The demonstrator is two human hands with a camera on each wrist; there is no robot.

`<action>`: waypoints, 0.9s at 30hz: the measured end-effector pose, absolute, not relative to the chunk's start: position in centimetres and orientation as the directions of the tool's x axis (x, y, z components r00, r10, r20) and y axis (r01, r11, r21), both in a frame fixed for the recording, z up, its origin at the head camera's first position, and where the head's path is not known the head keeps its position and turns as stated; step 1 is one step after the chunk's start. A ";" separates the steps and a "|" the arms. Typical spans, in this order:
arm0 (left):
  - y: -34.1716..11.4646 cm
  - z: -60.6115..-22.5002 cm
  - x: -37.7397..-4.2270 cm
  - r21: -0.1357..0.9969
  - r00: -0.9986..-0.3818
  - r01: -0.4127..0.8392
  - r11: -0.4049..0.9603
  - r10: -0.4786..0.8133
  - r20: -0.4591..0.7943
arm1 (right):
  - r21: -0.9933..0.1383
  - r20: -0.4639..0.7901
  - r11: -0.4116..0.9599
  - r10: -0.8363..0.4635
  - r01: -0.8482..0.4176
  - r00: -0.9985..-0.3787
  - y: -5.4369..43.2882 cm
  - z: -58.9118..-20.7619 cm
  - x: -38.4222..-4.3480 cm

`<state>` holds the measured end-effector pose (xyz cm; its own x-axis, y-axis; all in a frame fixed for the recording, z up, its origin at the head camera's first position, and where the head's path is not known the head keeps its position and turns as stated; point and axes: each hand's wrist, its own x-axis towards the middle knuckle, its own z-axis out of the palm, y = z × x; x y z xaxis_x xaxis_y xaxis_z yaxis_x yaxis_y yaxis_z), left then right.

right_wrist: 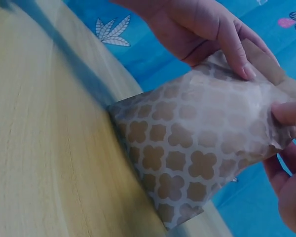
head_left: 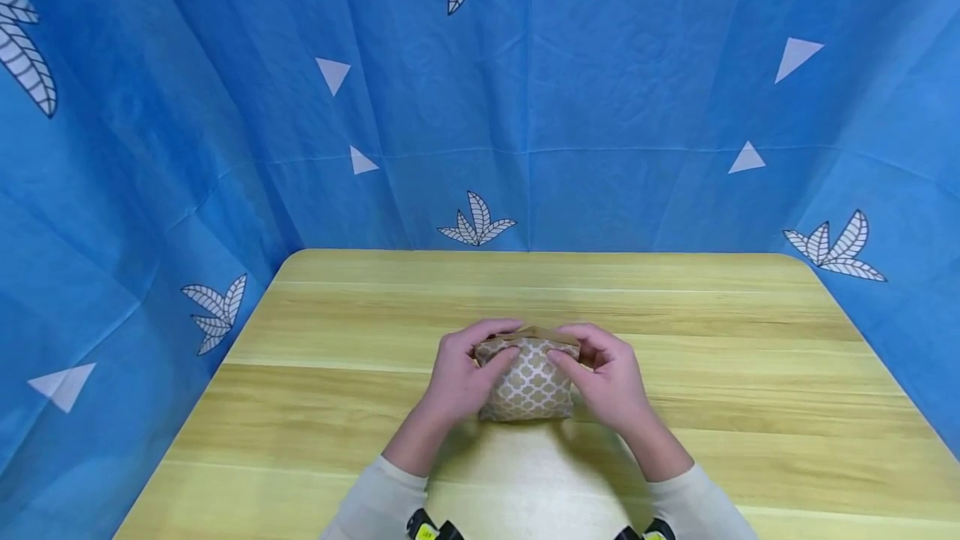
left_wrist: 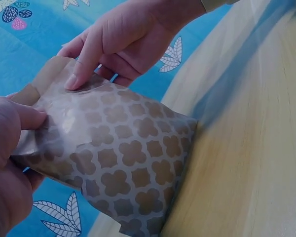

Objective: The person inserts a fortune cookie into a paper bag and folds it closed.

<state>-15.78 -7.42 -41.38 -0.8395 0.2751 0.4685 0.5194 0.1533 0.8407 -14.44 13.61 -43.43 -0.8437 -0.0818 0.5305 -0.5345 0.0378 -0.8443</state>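
A brown paper bag [head_left: 531,386] with a white lattice print stands on the table, its bottom edge touching the wood. My left hand [head_left: 463,369] grips the bag's upper left corner, thumb on the printed front and fingers behind. At the upper right corner my right hand [head_left: 606,373] pinches it the same way. Plain brown paper shows along the top edge between the hands. In the left wrist view the bag [left_wrist: 133,153] looks bulged and creased near the thumbs. The right wrist view shows the bag's [right_wrist: 182,158] lower edge meeting the table. What is inside is hidden.
The light wooden table [head_left: 750,373] spreads out around the bag on all sides. Behind it and at both sides hangs a blue cloth [head_left: 600,90] with white leaves and triangles. Dark devices with yellow labels [head_left: 427,530] sit at the wrists.
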 end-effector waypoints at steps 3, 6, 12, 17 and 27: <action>-7.3 -40.1 -15.1 0.809 -0.807 0.570 0.145 0.288 0.516 | -0.837 0.543 0.022 -0.092 -0.547 -0.835 13.5 -43.4 -14.4; -7.3 -39.0 -14.6 0.789 -0.781 0.601 0.127 0.304 0.546 | -0.823 0.564 0.023 -0.092 -0.568 -0.821 13.5 -43.5 -14.4; -7.5 -40.1 -15.0 0.809 -0.796 0.574 0.131 0.319 0.514 | -0.801 0.595 0.006 -0.108 -0.599 -0.796 13.6 -43.8 -14.5; -7.8 -41.7 -15.7 0.801 -0.799 0.577 0.159 0.315 0.512 | -0.794 0.603 0.003 -0.129 -0.608 -0.788 13.6 -43.7 -14.4; -7.7 -41.9 -16.0 0.725 -0.735 0.665 0.178 0.326 0.595 | -0.782 0.619 0.047 -0.046 -0.621 -0.784 13.3 -43.8 -14.5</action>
